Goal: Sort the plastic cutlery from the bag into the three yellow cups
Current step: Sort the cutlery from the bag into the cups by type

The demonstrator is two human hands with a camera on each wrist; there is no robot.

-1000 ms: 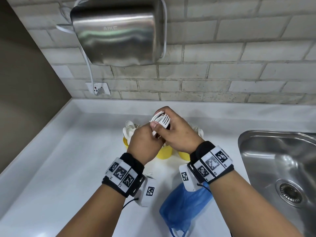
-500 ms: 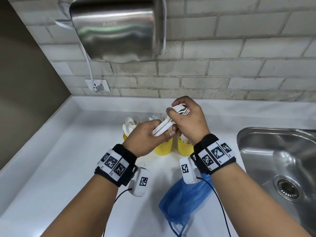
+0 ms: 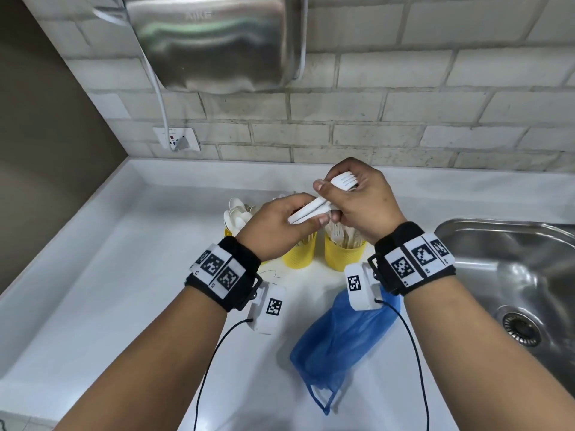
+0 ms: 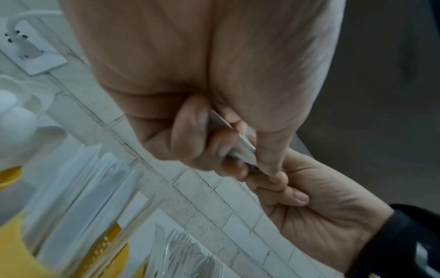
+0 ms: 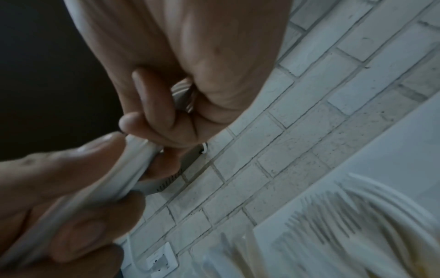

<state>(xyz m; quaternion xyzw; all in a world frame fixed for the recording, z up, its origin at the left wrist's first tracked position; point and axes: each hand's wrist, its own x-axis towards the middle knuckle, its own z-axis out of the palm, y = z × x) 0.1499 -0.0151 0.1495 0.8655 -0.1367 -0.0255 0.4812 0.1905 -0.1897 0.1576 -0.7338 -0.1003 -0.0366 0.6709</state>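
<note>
Both hands hold one bundle of white plastic forks above the yellow cups. My left hand grips the handle end; in the left wrist view its fingers curl round the handles. My right hand pinches the tine end, with the thumb on top. Three yellow cups stand below: the left one holds spoons, the middle one knives, the right one forks. A blue plastic bag lies crumpled on the counter near me.
A steel sink with a drain is sunk into the counter at the right. A steel hand dryer hangs on the brick wall above, its cord running to a socket. Wrist camera cables trail over the counter.
Both hands have lifted the fork bundle and shifted right, off the left and middle cups. The bundle has tilted from near upright to lying slanted between the hands.
</note>
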